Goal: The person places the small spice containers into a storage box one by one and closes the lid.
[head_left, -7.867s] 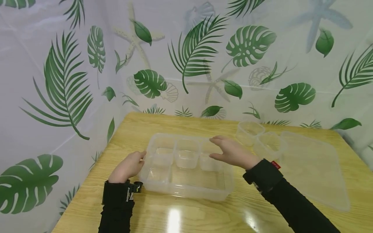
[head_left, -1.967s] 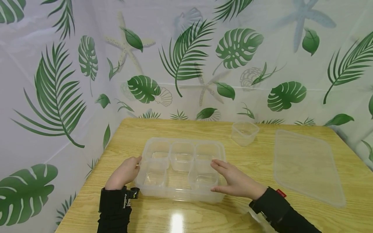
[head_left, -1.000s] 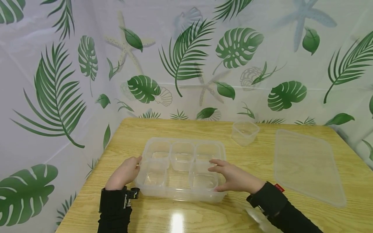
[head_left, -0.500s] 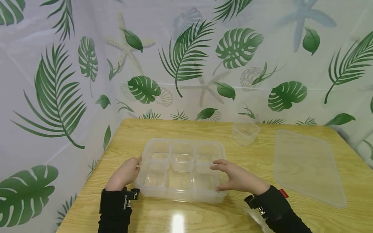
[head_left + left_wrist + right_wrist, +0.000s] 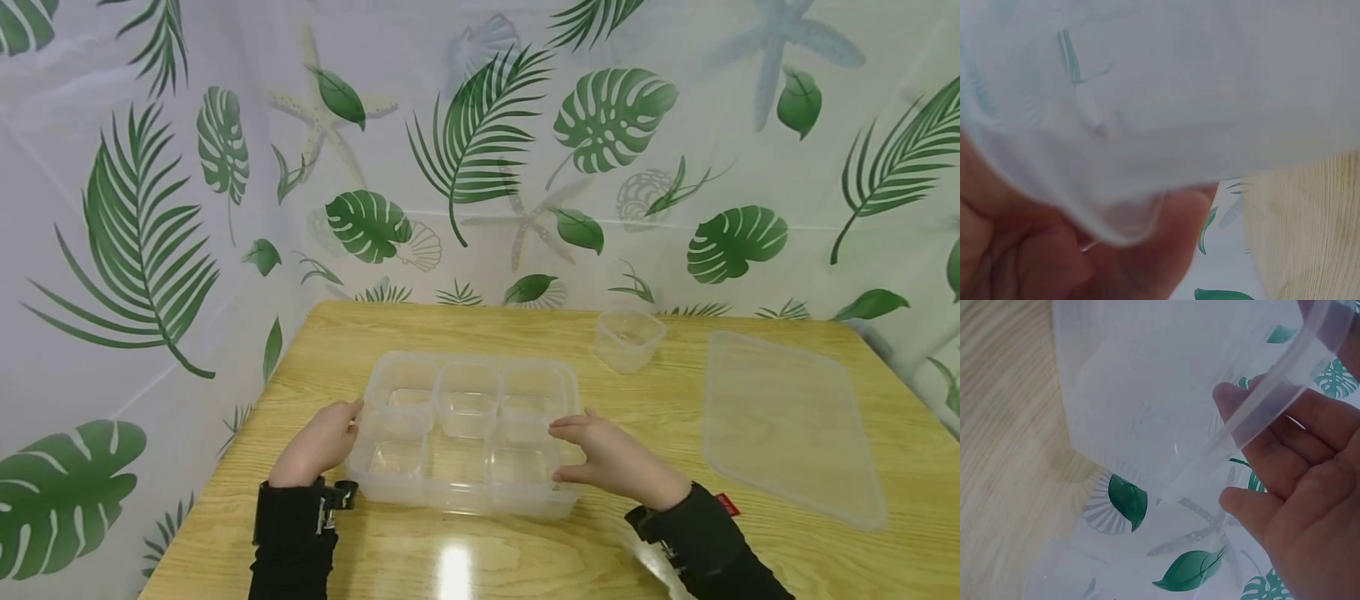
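Observation:
A large clear plastic box [image 5: 465, 500] sits on the table in the head view, with several small clear tubs inside. One tub [image 5: 517, 467] occupies its front right corner. My left hand [image 5: 318, 442] grips the box's left side; the left wrist view shows fingers [image 5: 1169, 240] curled under the rim of the box [image 5: 1197, 81]. At the right side is my right hand [image 5: 618, 458], thumb and fingers spread. In the right wrist view its fingertips [image 5: 1230, 397] overlap the rim of the box [image 5: 1141, 381], while the thumb stands apart.
Another clear tub [image 5: 630, 343] stands behind the box to the right. A flat, translucent lid [image 5: 795, 429] lies farther right on the wooden table [image 5: 420, 558]. Leaf-patterned cloth [image 5: 510, 150] hangs behind and to the left.
One of two tubs outside the box moved into its front right corner. Since then my right hand has drawn slightly right, off that tub, to the box's edge. My left hand stays at the left side.

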Demonstrator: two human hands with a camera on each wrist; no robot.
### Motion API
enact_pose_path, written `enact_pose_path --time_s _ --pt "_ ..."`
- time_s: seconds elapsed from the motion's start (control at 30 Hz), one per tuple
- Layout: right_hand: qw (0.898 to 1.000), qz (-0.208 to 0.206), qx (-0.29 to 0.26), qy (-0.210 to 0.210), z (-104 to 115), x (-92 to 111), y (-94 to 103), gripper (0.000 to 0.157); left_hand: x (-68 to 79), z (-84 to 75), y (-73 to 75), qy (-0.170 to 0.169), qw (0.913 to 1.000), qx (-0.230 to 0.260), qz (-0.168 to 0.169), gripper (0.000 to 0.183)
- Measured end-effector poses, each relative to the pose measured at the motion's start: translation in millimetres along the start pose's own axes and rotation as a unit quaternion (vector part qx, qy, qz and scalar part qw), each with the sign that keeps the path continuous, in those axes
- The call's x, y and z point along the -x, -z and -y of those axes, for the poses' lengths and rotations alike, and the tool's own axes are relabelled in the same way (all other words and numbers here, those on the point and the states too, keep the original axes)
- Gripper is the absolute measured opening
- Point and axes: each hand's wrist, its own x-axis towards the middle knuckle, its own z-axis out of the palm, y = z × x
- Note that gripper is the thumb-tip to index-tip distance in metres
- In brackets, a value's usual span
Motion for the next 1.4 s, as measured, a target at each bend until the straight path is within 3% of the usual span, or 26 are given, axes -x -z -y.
enact_pose_path --time_s 0.9,1.4 --pt "0.995 -0.007 0.056 0.084 26.6 -42.7 -25.3 0.050 -1.5 0.6 -0.1 0.006 1.0000 0.006 -0.002 0.041" --pt "0.996 -0.011 0.044 0.082 28.5 -44.9 -28.9 0.052 -2.3 1.9 -0.7 0.000 1.0000 0.004 -0.002 0.041"
